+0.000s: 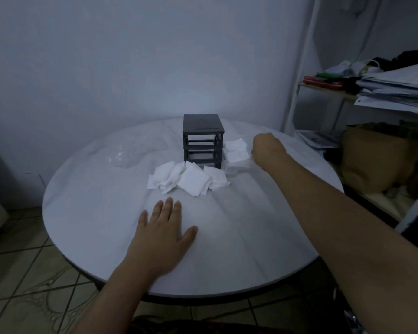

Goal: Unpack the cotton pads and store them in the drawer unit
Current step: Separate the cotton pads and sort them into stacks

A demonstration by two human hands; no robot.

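Observation:
A dark drawer unit (203,131) stands at the middle back of the round white table (227,249); its slots look hollow. A loose pile of white square cotton pads (191,180) lies in front of it. To the right of the unit sit clear drawers (237,167), with more cotton pads (235,148) stacked on top. My right hand (267,150) is curled at the right edge of those clear drawers and grips them. My left hand (164,227) lies flat on the table, fingers spread, just in front of the pile and apart from it.
A crumpled clear plastic wrapper (121,157) lies left of the unit. A white shelf rack (297,97) with papers and clothes stands close at the right, beside a brown bag (377,160). Tiled floor shows below the table's near edge.

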